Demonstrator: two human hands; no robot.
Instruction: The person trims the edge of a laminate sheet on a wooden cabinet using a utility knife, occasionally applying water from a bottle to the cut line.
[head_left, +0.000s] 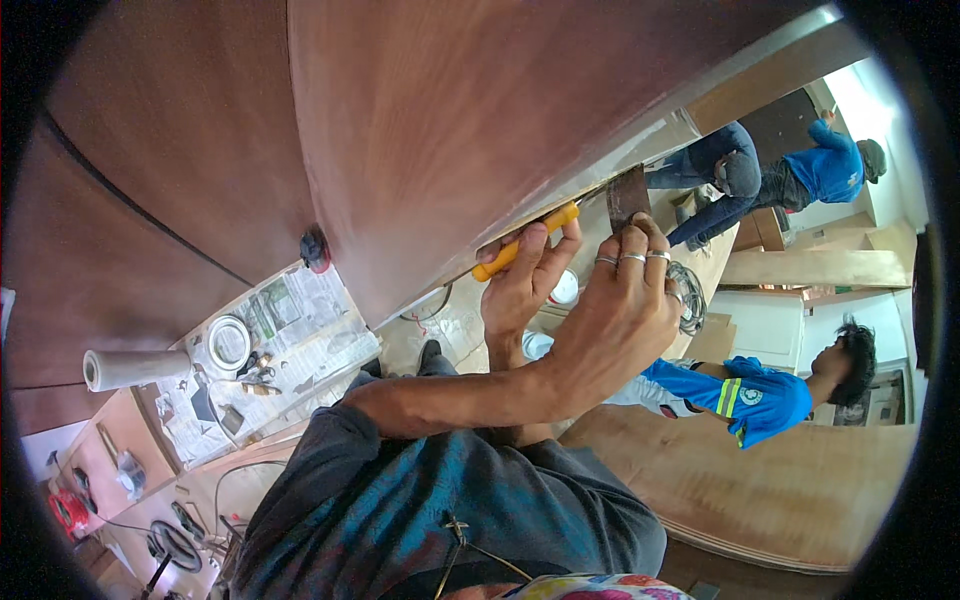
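My left hand (pixel 625 310), rings on several fingers, reaches across from the left over my other forearm. Its fingers are closed on a dark flat scraper-like blade (pixel 628 198), held beside the edge of a reddish-brown wood panel (pixel 480 110). Just left of it, my right hand (pixel 520 280) grips a bar-shaped yellow tool handle (pixel 526 242) close along the same panel edge; its working end cannot be made out. Pale smears run along that edge. My left forearm hides most of the right forearm.
Newspaper (pixel 290 310) on the lower left holds a tape roll (pixel 230 342), a large pale roll (pixel 135 370) and small metal parts. A co-worker in blue (pixel 760 400) is at right; others work at upper right. A wire coil (pixel 690 300) and white tub (pixel 565 287) lie beyond my hands.
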